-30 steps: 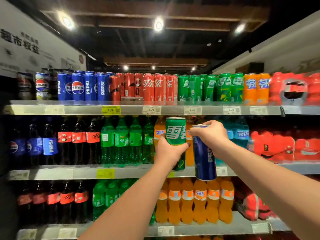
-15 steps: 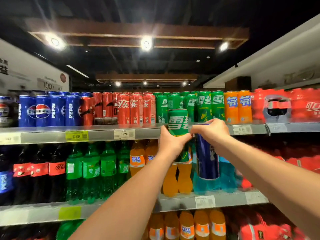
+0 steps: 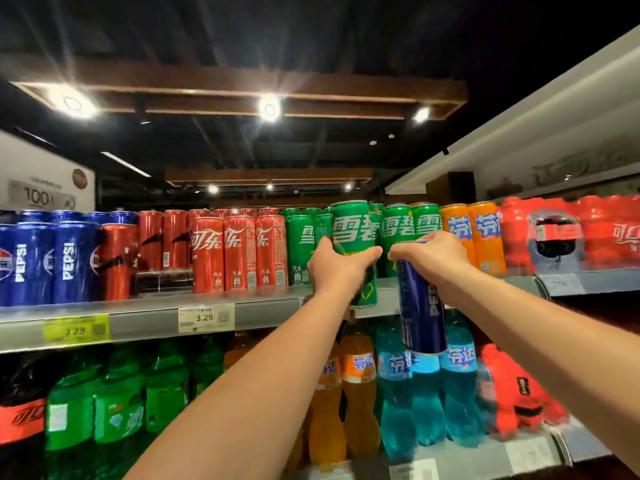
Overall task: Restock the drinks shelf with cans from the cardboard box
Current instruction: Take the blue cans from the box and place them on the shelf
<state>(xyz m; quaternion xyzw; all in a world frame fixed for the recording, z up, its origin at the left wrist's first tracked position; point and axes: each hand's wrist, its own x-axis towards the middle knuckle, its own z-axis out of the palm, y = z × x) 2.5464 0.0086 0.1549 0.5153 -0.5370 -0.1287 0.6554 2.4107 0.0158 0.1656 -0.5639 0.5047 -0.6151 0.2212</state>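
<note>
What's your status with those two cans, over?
Left hand grips green can, level with top shelf. Right hand holds blue can by its top. Shelved green cans stand close behind.

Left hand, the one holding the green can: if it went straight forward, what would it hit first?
Probably the row of green cans standing on the top shelf, just behind the held can; depth is unclear.
</note>
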